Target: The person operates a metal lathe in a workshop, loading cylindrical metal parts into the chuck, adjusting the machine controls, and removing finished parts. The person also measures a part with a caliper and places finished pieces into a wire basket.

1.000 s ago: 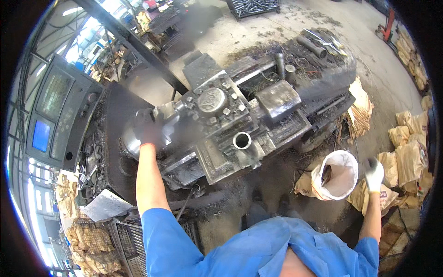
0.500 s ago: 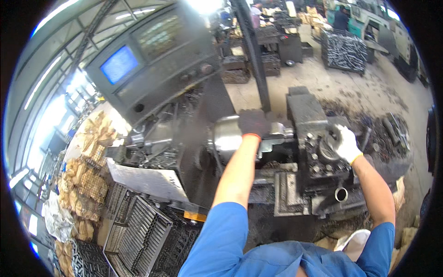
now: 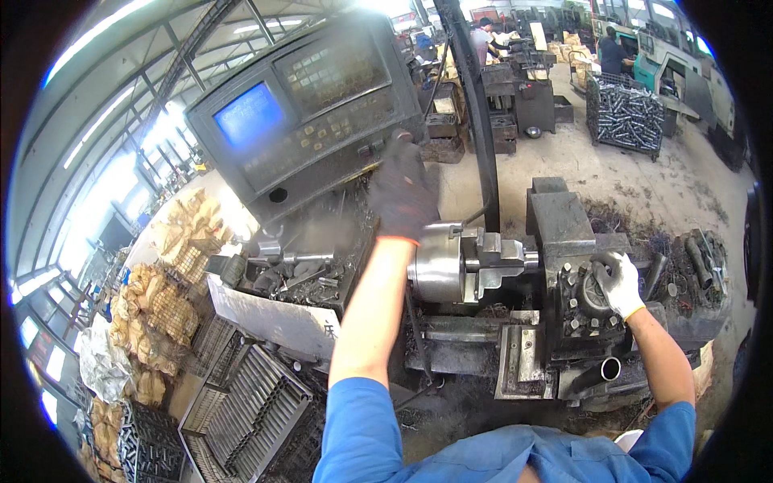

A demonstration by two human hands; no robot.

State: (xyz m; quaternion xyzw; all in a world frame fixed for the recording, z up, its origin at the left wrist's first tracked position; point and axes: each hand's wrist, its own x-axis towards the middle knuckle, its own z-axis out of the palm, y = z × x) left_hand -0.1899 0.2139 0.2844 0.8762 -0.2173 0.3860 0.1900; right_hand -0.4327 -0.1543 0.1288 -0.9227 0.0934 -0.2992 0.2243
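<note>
Workshop: a concrete floor (image 3: pixel 644 181), dusty and strewn with swarf, is seen at 1 o'clock, with a wire crate of metal bars (image 3: pixel 624 117) and other people at machines beyond.
Lathe bed: dark, oily cast iron (image 3: pixel 515 354) is spread across the centre, rough and grimy.
Chuck: a bright steel cylinder (image 3: pixel 441 264) with stepped jaws is set at centre, its smooth face turned toward 3 o'clock.
Control panel: a grey boxy console (image 3: pixel 322 105) with a blue screen and rows of small keys is mounted at 11 o'clock, tilted.
Tool post: a blocky black turret (image 3: pixel 584 310) studded with bolt heads is placed at 3 o'clock of the chuck.
Sacks: coarse woven tan bags (image 3: pixel 157 306) are piled at 9 o'clock.
Trays: ribbed metal baskets (image 3: pixel 250 406) are stacked at 7 o'clock.
Left hand: a dark fabric glove with an orange cuff (image 3: pixel 403 193) is raised above the chuck toward the panel's lower right corner, arm outstretched; motion blur hides the finger spread, so it cannot be told.
Right hand: a white knitted glove (image 3: pixel 620 282) is curled over a round knob on top of the tool post, fingers wrapped, elbow bent.
</note>
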